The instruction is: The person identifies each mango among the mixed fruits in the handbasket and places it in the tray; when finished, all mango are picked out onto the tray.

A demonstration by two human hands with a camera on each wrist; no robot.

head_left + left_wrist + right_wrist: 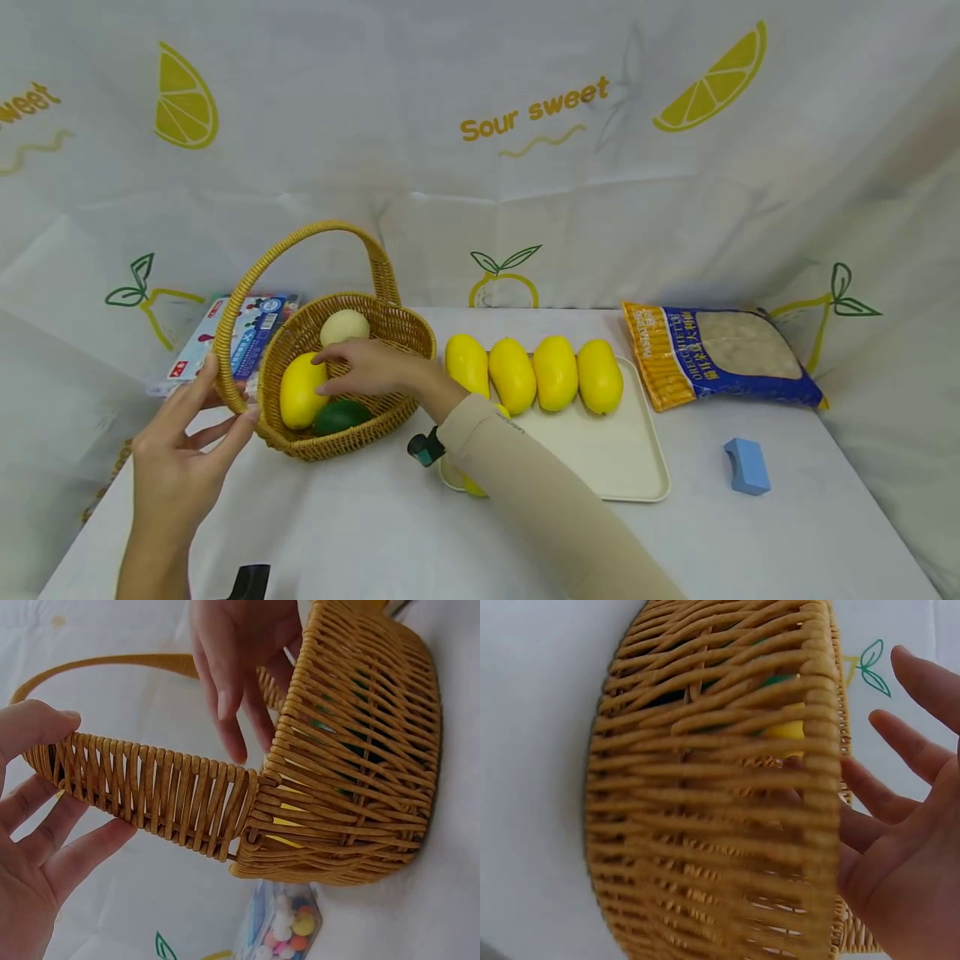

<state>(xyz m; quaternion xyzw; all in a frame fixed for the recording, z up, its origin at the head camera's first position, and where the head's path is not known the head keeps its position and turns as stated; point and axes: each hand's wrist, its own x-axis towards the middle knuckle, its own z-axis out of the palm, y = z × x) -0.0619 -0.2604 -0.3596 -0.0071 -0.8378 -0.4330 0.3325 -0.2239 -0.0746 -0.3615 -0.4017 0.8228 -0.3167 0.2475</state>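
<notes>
A wicker basket [422, 329] with a tall arched handle [243, 292] stands on the left side of the table. My left hand [183, 454] holds that handle low on its left side, thumb on one face and fingers on the other in the left wrist view. Inside the basket lie a yellow mango [297, 396], a dark green oval fruit [341, 417] and a pale round fruit [345, 326]. Over the basket's opening my right hand [367, 367] reaches in, fingertips at the mango's right side. Its fingers [911, 742] are spread and loosely bent in the right wrist view.
Right of the basket, a cream tray [592, 458] bears several yellow mangoes [556, 375], partly behind my right sleeve. Farther right lie a blue and orange pasta bag [720, 350] and a blue block [747, 467]. Behind the basket is a printed box [258, 333], with colourful balls [292, 930] nearby.
</notes>
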